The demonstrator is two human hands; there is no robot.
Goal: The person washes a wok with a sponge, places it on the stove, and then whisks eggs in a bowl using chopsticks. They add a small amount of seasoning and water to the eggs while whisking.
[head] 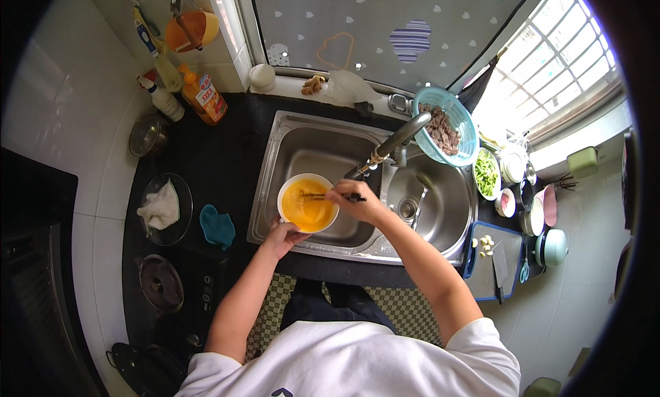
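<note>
A white bowl point(281, 212) of beaten egg point(309, 211) is held over the left basin of the steel sink point(260, 191). My left hand point(282, 238) grips the bowl's near left rim from the side and below. In my right hand point(358, 200) is a pair of dark chopsticks point(315, 196), their tips dipped in the yellow liquid. The surface looks swirled and lightly frothy. Just beyond my right hand, the tap point(397, 139) reaches over the sink.
Behind the right basin stands a blue colander point(466, 134) of sliced meat. Rightward are a plate of cut green vegetables point(486, 174) and a cutting board point(508, 242) with garlic cloves and a cleaver point(499, 267). Leftward lie a teal cloth point(216, 227), a glass lid point(178, 233) and a dish soap bottle point(206, 100).
</note>
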